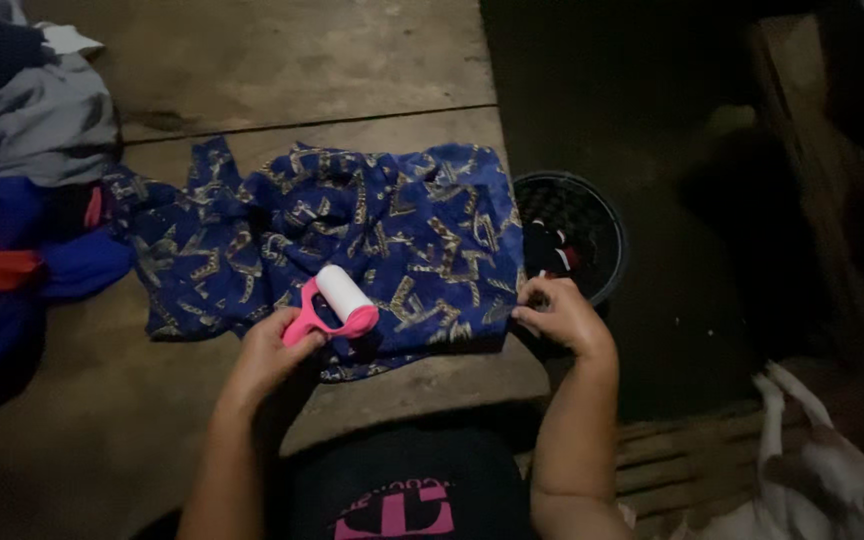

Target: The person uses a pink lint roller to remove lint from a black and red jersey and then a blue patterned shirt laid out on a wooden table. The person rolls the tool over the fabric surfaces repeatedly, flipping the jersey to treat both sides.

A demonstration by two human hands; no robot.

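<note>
Pink-handled lint roller (334, 303) with a white roll sits clenched in the left hand (270, 350), its roll resting on the blue patterned cloth (352, 235) spread across the wooden platform (282, 60). The right hand (560, 315) pinches the cloth's right edge at the platform's right edge, beside a black basket (592, 215); piled clothes (22, 170) lie at the platform's left edge

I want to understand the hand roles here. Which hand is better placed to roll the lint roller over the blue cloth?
The left hand, probably: its fingers already grip the pink-handled white lint roller, which rests on the blue gold-patterned cloth. The right hand pins the cloth's edge near the dark round basket.
</note>
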